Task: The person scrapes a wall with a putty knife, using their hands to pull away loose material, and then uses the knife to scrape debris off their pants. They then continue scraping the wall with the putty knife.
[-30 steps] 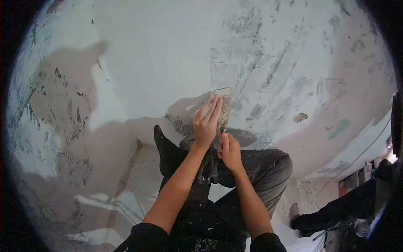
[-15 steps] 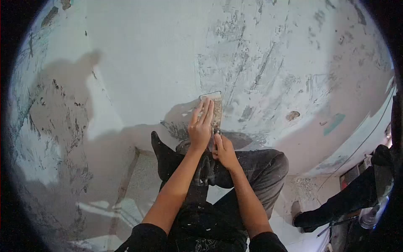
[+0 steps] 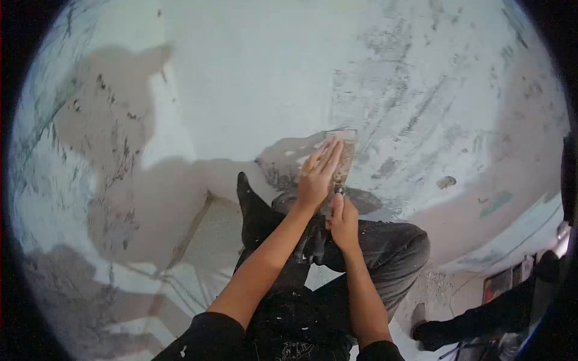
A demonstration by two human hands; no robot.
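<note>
A wide scraper (image 3: 345,161) with a stained blade lies against the whitish wall (image 3: 253,72), its broad edge upward. My right hand (image 3: 343,219) is wrapped round its handle, which is mostly hidden. The fingers of my left hand (image 3: 320,174) are stretched out and lie on the blade's left side. Around the blade, the wall shows smooth white areas to the left and dark streaks to the right.
My bent legs in dark trousers (image 3: 391,243) are just below the scraper. At the lower right, another person's dark-clothed leg (image 3: 475,322) rests near some items on the floor. Shadows fall on the wall at left.
The view has shifted, so wall, legs and hands appear further right. Both hands remain on the scraper, which keeps about the same place relative to the wall marks.
</note>
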